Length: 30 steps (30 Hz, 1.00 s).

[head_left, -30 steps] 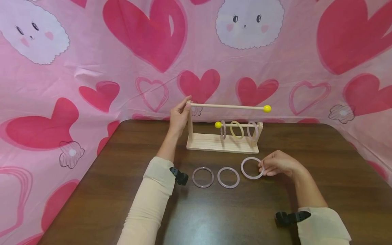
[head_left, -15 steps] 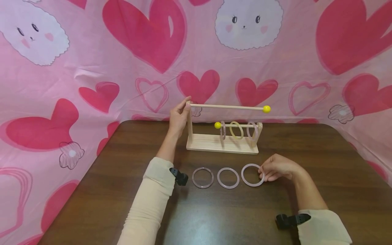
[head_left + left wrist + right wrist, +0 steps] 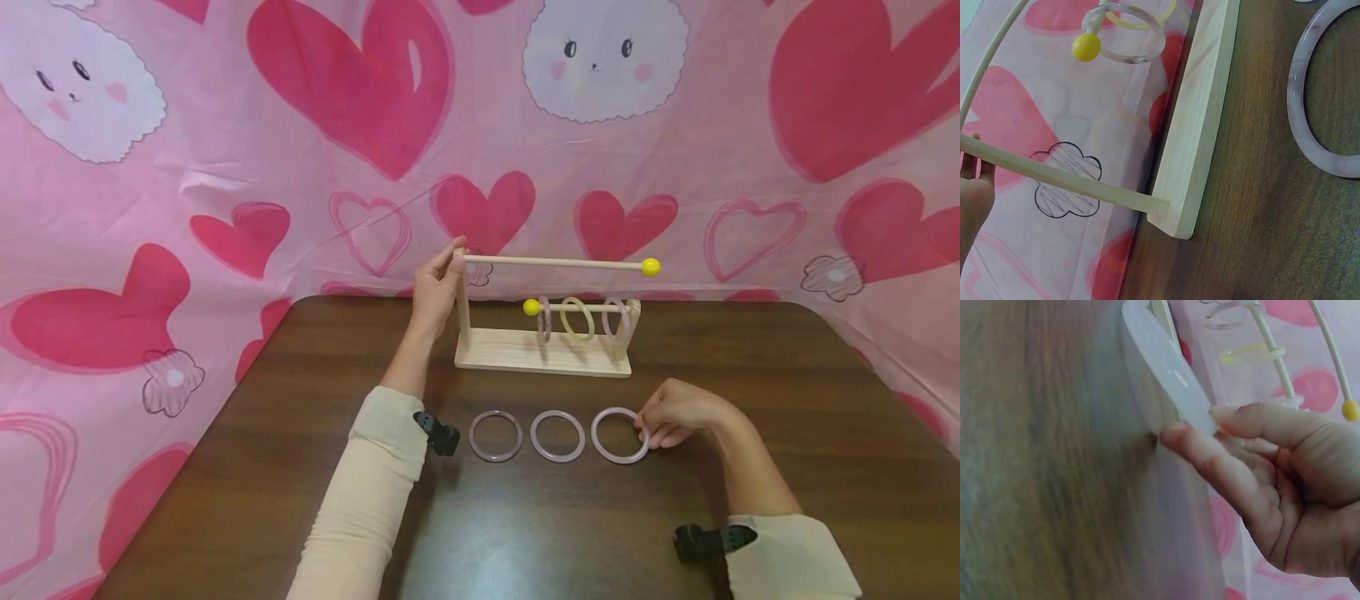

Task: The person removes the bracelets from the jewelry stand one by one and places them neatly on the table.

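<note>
A wooden bangle stand (image 3: pixel 540 357) is at the table's far side, with a long upper rod and a shorter lower rod, each tipped by a yellow ball. My left hand (image 3: pixel 437 290) holds the top of its left post. On the lower rod hang a purplish bangle (image 3: pixel 543 327), a yellow bangle (image 3: pixel 567 318) and a pale lilac one. My right hand (image 3: pixel 684 412) pinches the right edge of a lilac bangle (image 3: pixel 595 435) between thumb and fingers; the right wrist view shows this bangle (image 3: pixel 1169 369) tilted. Left of it lie two bangles, one lilac (image 3: pixel 533 435), one darker (image 3: pixel 472 437).
The dark wooden table (image 3: pixel 510 533) extends in front of the stand. Behind it hangs a pink cloth (image 3: pixel 300 150) printed with hearts. The upper rod (image 3: pixel 555 262) sticks out to the right at the stand's top, its ball end free.
My right hand has brought its lilac bangle down toward me, level with the other two in a row. My left hand stays on the post.
</note>
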Motion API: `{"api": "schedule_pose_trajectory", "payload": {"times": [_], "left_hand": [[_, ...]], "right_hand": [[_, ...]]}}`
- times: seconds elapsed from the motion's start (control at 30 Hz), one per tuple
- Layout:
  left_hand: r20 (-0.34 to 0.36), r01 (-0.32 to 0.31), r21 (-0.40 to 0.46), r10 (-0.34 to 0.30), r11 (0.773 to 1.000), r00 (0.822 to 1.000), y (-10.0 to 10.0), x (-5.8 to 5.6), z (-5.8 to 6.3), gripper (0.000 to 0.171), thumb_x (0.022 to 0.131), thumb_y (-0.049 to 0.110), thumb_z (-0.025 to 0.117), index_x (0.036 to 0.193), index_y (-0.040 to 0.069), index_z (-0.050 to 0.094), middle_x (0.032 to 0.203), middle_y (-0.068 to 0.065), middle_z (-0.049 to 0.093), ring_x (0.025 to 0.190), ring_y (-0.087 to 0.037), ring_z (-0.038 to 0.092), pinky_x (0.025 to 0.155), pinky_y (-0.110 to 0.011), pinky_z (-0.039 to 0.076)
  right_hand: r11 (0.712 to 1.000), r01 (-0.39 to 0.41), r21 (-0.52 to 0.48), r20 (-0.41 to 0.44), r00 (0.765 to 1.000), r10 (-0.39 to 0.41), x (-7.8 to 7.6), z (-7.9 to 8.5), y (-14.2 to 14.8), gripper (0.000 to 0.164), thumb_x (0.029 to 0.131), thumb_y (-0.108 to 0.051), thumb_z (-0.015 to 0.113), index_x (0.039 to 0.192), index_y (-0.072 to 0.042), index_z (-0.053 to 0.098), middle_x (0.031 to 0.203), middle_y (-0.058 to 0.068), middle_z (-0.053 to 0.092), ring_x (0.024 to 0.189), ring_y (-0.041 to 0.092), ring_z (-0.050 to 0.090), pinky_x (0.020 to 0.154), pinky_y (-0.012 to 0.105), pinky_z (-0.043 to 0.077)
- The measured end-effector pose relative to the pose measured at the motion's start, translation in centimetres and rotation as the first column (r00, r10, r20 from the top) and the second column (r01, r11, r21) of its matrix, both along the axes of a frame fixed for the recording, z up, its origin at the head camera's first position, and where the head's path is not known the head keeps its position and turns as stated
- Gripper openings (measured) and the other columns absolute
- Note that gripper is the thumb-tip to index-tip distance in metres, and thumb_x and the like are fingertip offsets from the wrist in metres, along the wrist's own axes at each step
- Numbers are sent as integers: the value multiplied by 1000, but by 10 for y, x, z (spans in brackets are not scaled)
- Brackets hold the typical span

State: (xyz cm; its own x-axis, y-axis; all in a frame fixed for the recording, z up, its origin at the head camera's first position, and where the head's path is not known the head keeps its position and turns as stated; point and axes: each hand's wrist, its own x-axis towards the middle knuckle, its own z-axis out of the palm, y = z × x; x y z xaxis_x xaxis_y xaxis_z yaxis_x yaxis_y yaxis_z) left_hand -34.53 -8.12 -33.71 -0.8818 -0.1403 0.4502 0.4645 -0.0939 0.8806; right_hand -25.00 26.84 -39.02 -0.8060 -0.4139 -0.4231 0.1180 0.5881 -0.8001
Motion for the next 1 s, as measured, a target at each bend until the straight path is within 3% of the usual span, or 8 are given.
{"api": "schedule_pose_trajectory", "payload": {"times": [0.13, 0.33, 0.6, 1.0], "left_hand": [[2, -1, -5, 1, 1000, 1000, 0, 0, 0, 33, 93, 7, 54, 125, -1, 55, 123, -25, 54, 115, -22, 53, 96, -26, 41], [9, 0, -10, 0, 1000, 1000, 0, 0, 1, 34, 93, 8, 55, 126, -1, 55, 123, -26, 53, 114, -22, 53, 96, -28, 42], [25, 7, -2, -7, 1000, 1000, -1, 2, 2, 35, 93, 10, 55, 126, 0, 55, 124, -25, 53, 115, -21, 52, 97, -26, 41], [5, 7, -2, -7, 1000, 1000, -1, 1, 1, 35, 93, 9, 55, 126, -2, 54, 122, -27, 53, 114, -22, 53, 96, -27, 42]], "right_hand": [[997, 21, 76, -39, 999, -18, 2, 4, -3, 18, 78, 1, 54, 85, 11, 67, 63, 8, 65, 57, 11, 61, 52, 24, 53], [993, 54, 110, -50, 998, -48, 2, 5, -4, 15, 78, 3, 57, 85, 11, 67, 61, 8, 64, 56, 11, 61, 51, 24, 53], [994, 64, 91, -34, 998, -62, 2, 2, 0, 16, 81, 1, 58, 87, 11, 68, 63, 9, 65, 56, 11, 61, 52, 24, 53], [992, 108, 70, -25, 994, -107, 0, 13, 3, 18, 83, -2, 60, 89, 14, 66, 67, 9, 66, 58, 12, 63, 54, 26, 54]]}}
